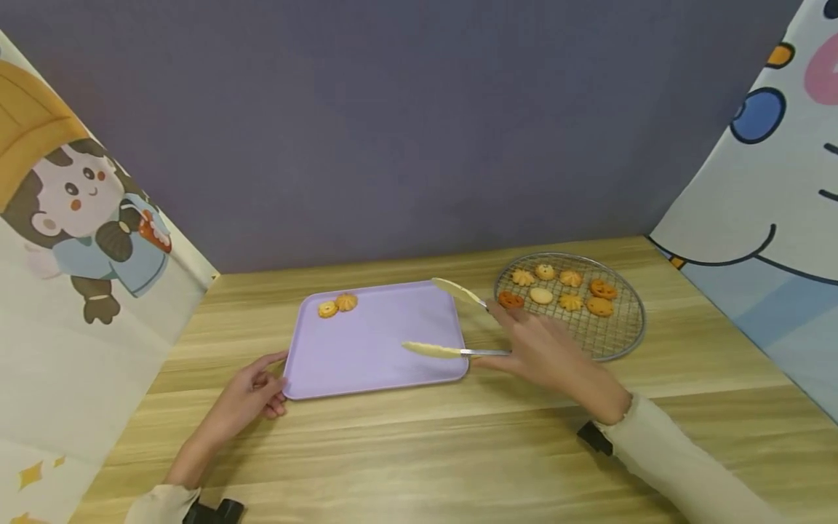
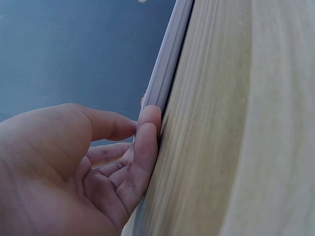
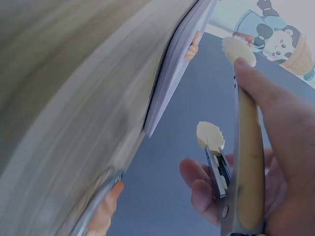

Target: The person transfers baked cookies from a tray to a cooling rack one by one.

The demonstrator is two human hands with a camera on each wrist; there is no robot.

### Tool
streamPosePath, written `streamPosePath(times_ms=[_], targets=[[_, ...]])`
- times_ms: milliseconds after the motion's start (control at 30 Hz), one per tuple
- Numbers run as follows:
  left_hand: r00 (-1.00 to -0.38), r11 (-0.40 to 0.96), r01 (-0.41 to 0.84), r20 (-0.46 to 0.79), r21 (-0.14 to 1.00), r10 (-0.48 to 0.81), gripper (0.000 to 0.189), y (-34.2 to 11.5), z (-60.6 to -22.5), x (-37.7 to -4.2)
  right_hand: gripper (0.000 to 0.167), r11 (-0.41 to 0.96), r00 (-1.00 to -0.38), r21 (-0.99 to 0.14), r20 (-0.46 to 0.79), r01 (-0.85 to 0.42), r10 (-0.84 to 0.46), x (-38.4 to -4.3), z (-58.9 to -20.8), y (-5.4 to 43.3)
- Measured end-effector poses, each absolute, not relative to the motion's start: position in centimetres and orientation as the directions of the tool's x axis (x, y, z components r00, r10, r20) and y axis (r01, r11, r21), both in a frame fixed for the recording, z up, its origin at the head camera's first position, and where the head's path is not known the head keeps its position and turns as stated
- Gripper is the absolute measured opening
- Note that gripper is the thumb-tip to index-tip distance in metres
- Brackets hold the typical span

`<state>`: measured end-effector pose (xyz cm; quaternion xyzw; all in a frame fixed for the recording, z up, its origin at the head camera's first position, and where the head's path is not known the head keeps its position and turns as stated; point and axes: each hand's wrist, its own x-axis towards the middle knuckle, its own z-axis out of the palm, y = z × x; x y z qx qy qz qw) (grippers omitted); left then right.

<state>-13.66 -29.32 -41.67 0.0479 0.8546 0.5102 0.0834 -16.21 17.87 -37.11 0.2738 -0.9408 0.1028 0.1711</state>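
My left hand (image 1: 245, 400) is at the near left corner of a lilac rectangular tray (image 1: 373, 356). In the left wrist view its thumb and fingertips pinch the tray's rim (image 2: 165, 64). Two cookies lie in the tray's far left corner: a ring-shaped one (image 1: 327, 309) and a swirled one (image 1: 346, 302). My right hand (image 1: 546, 349) grips a pair of tongs (image 1: 433, 351) with cream-coloured scalloped tips and metal arms. Its thumb lies along one arm of the tongs, with fingers on the other. The tongs stand spread over the tray's right side, nothing between their tips.
Right of the tray stands a round wire rack (image 1: 618, 331) with a metal rim. It carries several cookies, among them a pretzel shape (image 1: 603, 289), a plain oval (image 1: 541, 295) and swirled ones (image 1: 571, 302). A grey wall (image 1: 419, 145) rises behind the wooden table (image 1: 393, 451).
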Motion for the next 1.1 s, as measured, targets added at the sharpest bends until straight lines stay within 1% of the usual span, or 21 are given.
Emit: streamPosePath(times_ms=[200, 333, 567, 800, 933, 1100], targets=[[-0.982, 0.477, -0.010, -0.099, 0.879, 0.163, 0.055, -29.3, -41.6, -13.8, 0.097, 0.825, -0.791, -0.073, 0.342, -0.561, -0.508, -17.9, -37.3, 15.0], [-0.982, 0.479, -0.009, -0.099, 0.878, 0.163, 0.056, -29.3, -41.5, -13.8, 0.096, 0.819, -0.804, -0.111, 0.305, -0.563, -0.511, -19.0, -37.3, 13.1], [-0.982, 0.486, -0.023, -0.111, 0.874, 0.154, 0.055, -29.1, -41.4, -13.7, 0.090, 0.802, -0.802, -0.140, 0.263, -0.581, -0.535, -20.9, -37.2, 9.9], [-0.984, 0.490, -0.019, -0.104, 0.872, 0.146, 0.055, -29.2, -41.7, -13.6, 0.093, 0.809, -0.827, -0.190, 0.226, -0.556, -0.515, -22.2, -36.8, 6.9], [-0.985, 0.502, -0.028, -0.109, 0.864, 0.133, 0.053, -29.2, -41.5, -13.5, 0.095, 0.793, -0.822, -0.221, 0.212, -0.568, -0.529, -22.6, -36.5, 5.8], [-0.986, 0.510, -0.029, -0.108, 0.860, 0.126, 0.052, -29.0, -41.4, -13.6, 0.093, 0.776, -0.807, -0.224, 0.218, -0.589, -0.549, -22.8, -36.0, 4.6]])
